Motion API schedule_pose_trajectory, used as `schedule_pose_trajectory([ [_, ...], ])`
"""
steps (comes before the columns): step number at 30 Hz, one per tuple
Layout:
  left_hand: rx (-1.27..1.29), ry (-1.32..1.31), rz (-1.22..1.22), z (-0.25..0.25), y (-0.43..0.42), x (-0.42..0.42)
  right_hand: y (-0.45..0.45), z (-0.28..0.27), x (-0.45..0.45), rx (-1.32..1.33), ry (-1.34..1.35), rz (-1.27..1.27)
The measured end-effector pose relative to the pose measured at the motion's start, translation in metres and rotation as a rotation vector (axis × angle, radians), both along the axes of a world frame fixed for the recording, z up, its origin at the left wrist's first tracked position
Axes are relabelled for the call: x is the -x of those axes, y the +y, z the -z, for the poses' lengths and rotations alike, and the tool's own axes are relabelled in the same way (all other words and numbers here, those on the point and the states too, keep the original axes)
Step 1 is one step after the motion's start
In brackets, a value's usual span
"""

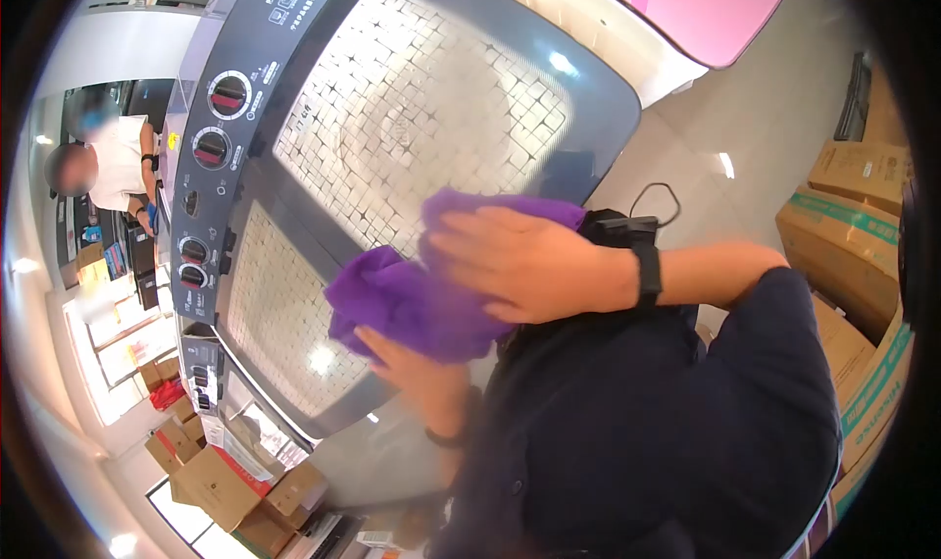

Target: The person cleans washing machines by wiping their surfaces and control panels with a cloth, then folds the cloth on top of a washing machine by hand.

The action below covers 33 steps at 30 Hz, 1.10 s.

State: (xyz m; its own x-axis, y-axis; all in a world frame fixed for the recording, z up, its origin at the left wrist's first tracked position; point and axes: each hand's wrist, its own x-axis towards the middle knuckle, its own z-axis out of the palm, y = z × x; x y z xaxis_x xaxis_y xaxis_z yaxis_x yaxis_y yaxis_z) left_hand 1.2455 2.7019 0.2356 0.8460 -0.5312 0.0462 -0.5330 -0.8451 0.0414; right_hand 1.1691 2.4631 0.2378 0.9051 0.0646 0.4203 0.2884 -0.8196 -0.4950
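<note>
A bunched purple cloth (377,294) is between my two hands, above the lid of a twin-tub washing machine (588,118). My right hand (520,260), with a black band on its wrist, lies over one end of the cloth, its fingers curved onto it. My left hand (421,373) grips the other end, thumb or finger showing at the cloth's edge. Motion smears both hands and the middle of the cloth. Whether the cloth touches the patterned lid (392,118) cannot be made out.
The dark control panel (211,147) with several knobs runs along the machine's far side. A pink-topped appliance (725,10) stands beside it. Cardboard boxes (843,235) are stacked behind me, with more boxes (221,481) on the other side. Another person (123,162) is farther off.
</note>
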Motion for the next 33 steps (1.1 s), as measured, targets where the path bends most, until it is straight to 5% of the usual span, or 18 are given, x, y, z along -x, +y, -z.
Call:
schedule_pose_trajectory([
  [5,-0.173,0.116,0.422,-0.016,-0.046,-0.002,-0.051,-0.009,0.031,0.179,0.117,0.023],
  [9,-0.161,0.181,0.519,-0.031,-0.061,-0.004,-0.053,-0.003,0.033,0.319,0.065,0.116],
  [16,0.056,-0.073,0.528,-0.008,-0.052,0.005,-0.041,0.010,0.036,0.292,-0.103,0.172],
  [24,0.295,-0.134,0.498,-0.053,-0.020,0.011,-0.045,-0.028,0.028,0.377,-0.348,0.059],
  [33,0.452,-0.698,0.366,-0.112,-0.037,-0.017,-0.060,-0.087,-0.019,0.451,-0.778,0.188],
])
